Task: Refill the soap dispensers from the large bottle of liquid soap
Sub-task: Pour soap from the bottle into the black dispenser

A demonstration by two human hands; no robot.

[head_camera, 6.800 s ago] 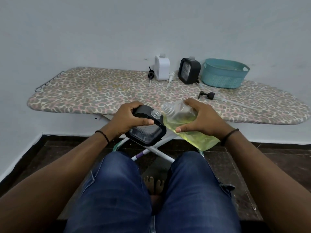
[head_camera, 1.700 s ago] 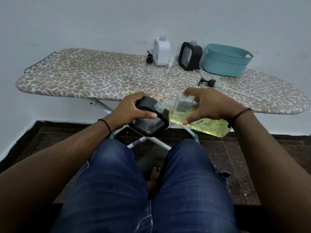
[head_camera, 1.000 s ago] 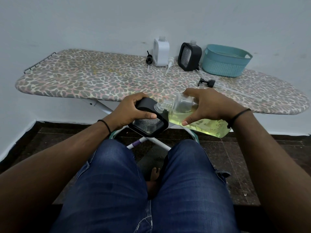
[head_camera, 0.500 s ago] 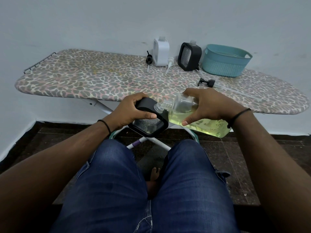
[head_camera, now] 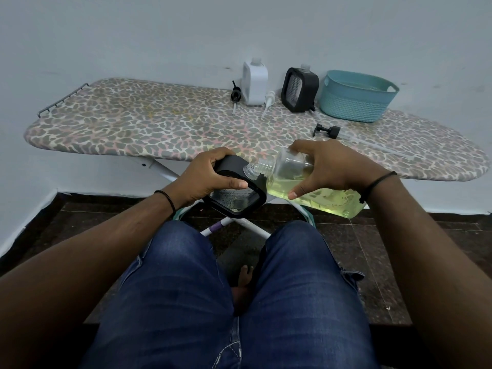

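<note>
Fingers (head_camera: 300,191) of right hand (head_camera: 332,169) curled round large clear bottle of yellow liquid soap (head_camera: 319,193), tipped, threaded neck at the mouth of black soap dispenser (head_camera: 237,190). Left hand (head_camera: 205,177) wrapped round that dispenser, thumb across its face, held above the knees. Behind, on ironing board (head_camera: 133,129): white dispenser (head_camera: 254,83), second black dispenser (head_camera: 300,90), three loose pump heads, teal basket (head_camera: 356,102).

Plain pale wall (head_camera: 159,33), dark tiled floor (head_camera: 372,249), leopard-print ironing board (head_camera: 133,129) against it
</note>
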